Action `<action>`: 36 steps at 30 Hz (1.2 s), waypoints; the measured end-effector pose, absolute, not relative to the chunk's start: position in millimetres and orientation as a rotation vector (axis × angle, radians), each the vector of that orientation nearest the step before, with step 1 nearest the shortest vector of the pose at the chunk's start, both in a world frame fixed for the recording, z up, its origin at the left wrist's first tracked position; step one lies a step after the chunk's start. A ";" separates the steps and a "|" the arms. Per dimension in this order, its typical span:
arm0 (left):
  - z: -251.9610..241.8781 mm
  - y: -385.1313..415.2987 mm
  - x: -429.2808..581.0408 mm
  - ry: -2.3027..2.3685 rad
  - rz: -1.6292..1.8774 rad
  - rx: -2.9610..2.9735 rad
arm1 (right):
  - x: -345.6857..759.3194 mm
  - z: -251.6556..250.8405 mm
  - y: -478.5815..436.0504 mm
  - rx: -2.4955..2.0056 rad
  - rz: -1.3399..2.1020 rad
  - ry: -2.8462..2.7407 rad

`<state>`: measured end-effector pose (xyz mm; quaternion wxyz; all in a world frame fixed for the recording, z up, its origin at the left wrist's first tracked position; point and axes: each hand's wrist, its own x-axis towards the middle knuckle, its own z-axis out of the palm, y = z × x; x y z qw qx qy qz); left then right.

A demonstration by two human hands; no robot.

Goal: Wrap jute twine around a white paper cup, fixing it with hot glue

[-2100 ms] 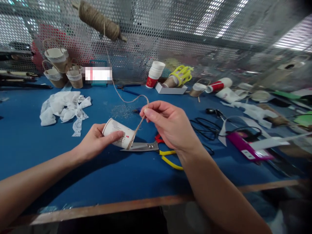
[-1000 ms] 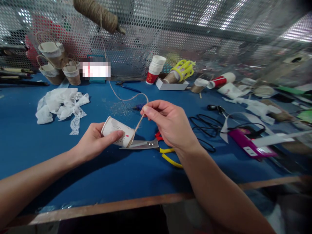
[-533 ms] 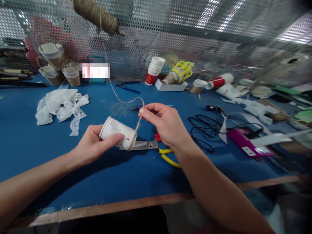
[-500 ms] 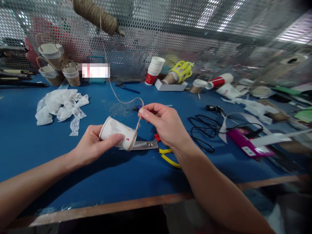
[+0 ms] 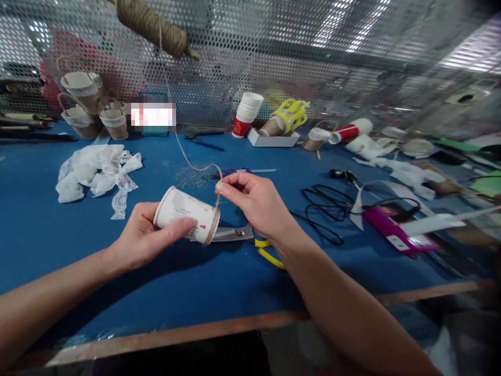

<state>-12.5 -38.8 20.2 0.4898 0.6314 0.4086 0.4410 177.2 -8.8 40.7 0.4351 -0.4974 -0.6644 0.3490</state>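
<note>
Cup gripped sideways in left hand, above the table. Right hand pinches the twine wound round the cup's base. I'd worry about slack letting wraps slide off, or a hard squeeze denting the wall. On my feed, can't see inside it. Box holds a brown cup.

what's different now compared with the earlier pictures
The right hand has moved left and slightly down, closer to the twine-wrapped end of the paper cup, so the stretch of twine between them is shorter. More of the blue tool behind that hand now shows. Nothing was let go: the left hand still holds the cup, the right still pinches the twine. The scissors stayed put.
</note>
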 end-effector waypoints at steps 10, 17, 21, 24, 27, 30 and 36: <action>18.9 -38.9 -13.2 0.979 1.110 1.549 | 176.6 39.6 -9.5 -1.248 0.853 -1.663; 18.5 -36.4 -12.5 1.039 1.031 1.570 | 180.5 43.2 -11.5 -1.167 0.802 -1.522; 18.6 -36.8 -11.9 1.046 1.010 1.569 | 180.4 42.7 -10.9 -1.169 0.797 -1.539; 19.1 -37.8 -11.9 1.028 1.030 1.581 | 179.1 41.8 -10.3 -1.181 0.808 -1.570; 19.6 -38.5 -12.5 0.996 1.052 1.618 | 177.7 41.4 -10.7 -1.224 0.801 -1.622; 19.9 -38.8 -12.9 0.980 1.078 1.641 | 176.5 41.2 -11.7 -1.263 0.801 -1.670; 21.7 -40.3 -12.6 1.000 1.114 1.611 | 175.3 41.3 -11.7 -1.310 0.815 -1.733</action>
